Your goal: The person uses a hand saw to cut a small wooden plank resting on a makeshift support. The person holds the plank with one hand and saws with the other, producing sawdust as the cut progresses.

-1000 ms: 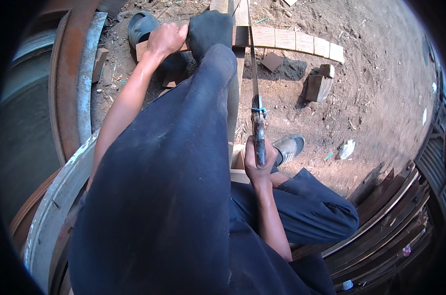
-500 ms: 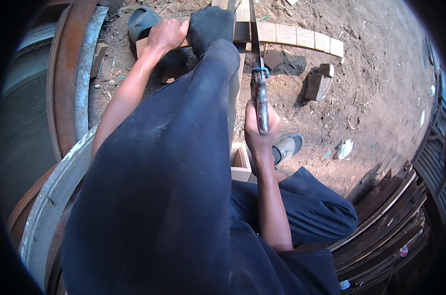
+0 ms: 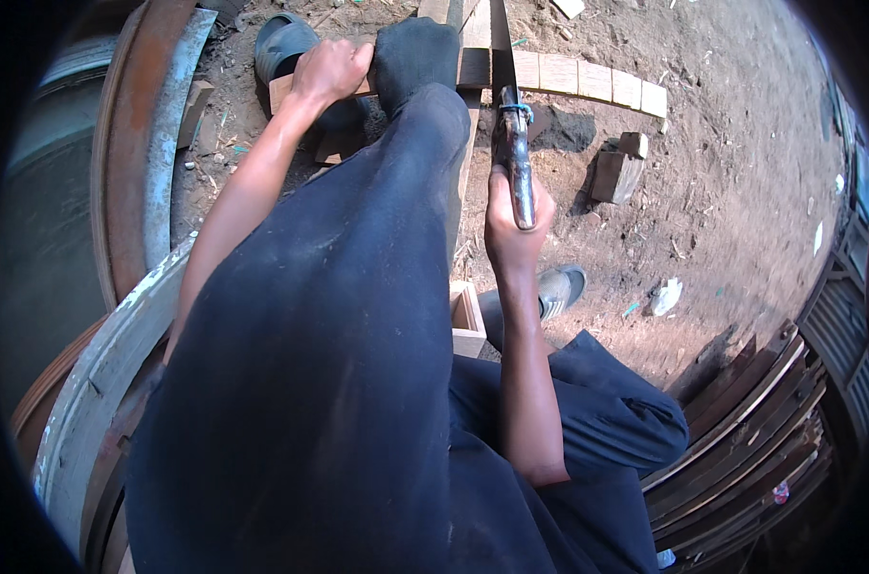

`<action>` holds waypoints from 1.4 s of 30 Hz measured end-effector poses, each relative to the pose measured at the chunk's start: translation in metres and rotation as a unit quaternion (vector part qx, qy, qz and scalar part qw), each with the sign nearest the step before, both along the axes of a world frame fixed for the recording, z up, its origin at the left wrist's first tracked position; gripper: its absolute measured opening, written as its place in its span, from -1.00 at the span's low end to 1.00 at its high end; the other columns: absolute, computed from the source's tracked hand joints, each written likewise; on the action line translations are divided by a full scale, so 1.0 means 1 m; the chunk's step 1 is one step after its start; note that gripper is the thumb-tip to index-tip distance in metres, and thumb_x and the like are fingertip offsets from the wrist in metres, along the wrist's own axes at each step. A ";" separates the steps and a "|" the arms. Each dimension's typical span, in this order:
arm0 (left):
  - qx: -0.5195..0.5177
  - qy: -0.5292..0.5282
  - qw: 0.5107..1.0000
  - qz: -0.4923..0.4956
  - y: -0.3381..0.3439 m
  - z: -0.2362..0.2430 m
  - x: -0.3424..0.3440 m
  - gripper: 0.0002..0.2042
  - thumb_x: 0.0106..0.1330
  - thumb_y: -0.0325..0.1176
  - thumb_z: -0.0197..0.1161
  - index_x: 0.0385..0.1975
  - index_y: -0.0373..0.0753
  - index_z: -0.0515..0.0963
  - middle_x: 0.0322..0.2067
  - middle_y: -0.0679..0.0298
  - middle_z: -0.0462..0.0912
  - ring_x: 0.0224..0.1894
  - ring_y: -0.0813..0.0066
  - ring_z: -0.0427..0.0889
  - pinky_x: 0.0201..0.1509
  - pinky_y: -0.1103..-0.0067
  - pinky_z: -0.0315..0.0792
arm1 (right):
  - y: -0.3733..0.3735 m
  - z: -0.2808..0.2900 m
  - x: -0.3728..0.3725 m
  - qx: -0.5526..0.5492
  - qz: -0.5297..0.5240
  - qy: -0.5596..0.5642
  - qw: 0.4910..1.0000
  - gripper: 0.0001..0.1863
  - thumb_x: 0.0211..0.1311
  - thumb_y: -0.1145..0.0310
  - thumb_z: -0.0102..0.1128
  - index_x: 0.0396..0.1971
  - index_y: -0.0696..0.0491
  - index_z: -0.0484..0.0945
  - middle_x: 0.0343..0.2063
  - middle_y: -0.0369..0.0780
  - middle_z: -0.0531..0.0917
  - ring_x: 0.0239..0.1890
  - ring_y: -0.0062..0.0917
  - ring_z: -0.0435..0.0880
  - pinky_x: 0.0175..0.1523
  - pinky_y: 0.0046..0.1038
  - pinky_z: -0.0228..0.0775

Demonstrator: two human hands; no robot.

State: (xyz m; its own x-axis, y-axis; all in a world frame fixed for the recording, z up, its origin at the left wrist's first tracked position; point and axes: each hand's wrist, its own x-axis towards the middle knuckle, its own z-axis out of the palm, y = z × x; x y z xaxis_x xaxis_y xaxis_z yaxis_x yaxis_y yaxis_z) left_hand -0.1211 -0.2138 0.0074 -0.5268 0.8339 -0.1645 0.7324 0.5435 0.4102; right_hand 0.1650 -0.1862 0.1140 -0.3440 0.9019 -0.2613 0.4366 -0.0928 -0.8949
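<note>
My right hand (image 3: 517, 212) is wrapped around the handle of a handsaw (image 3: 517, 158), with blue cord tied where the handle meets the blade. The blade points away from me and crosses a wooden plank (image 3: 592, 80) lying sideways, its right part marked by several crosswise lines. My left hand (image 3: 331, 71) is closed on the plank's left part, its fingertips hidden. Between both hands, a foot in a dark sock (image 3: 415, 59) presses on the plank. Beneath it runs a long timber (image 3: 460, 177) pointing away from me.
Wood blocks (image 3: 618, 174) sit on the dirt at the right. A wooden box-like piece (image 3: 467, 320) is near my sandalled foot (image 3: 561, 290). Stacked boards (image 3: 750, 411) fill the lower right; rusty curved metal (image 3: 138, 143) and a pale curved frame (image 3: 109, 368) stand on the left.
The saw and my right hand have moved forward, away from me, along the cut line. My left hand and the foot keep their places on the plank.
</note>
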 end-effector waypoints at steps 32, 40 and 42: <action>-0.015 -0.004 1.000 -0.011 0.006 -0.003 -0.005 -0.52 0.26 -0.02 -0.08 -0.47 -0.33 0.65 -0.44 -0.21 0.59 -0.28 -0.17 0.61 -0.11 0.18 0.48 | -0.011 -0.009 0.005 0.047 0.003 0.011 0.999 -0.87 0.09 0.53 0.09 -0.62 0.20 0.44 -0.76 -0.25 0.40 -0.69 -0.67 0.37 -0.55 -0.49 0.23; -0.019 -0.009 1.000 0.005 0.004 -0.002 -0.009 -0.52 0.27 -0.05 -0.11 -0.51 -0.35 0.64 -0.46 -0.20 0.59 -0.29 -0.15 0.62 -0.11 0.19 0.48 | -0.047 0.006 0.060 0.055 0.045 -0.069 0.995 -0.94 0.06 0.55 0.08 -0.53 0.21 0.49 -0.72 -0.14 0.47 -0.68 -0.49 0.54 -0.50 -0.45 0.35; -0.034 -0.021 0.999 0.004 0.005 0.003 -0.009 -0.51 0.27 -0.05 -0.11 -0.52 -0.36 0.63 -0.47 -0.21 0.58 -0.29 -0.14 0.62 -0.12 0.19 0.48 | -0.031 -0.005 0.043 0.062 0.036 -0.036 0.997 -0.92 0.07 0.54 0.08 -0.56 0.20 0.48 -0.74 -0.18 0.45 -0.69 -0.58 0.48 -0.52 -0.48 0.30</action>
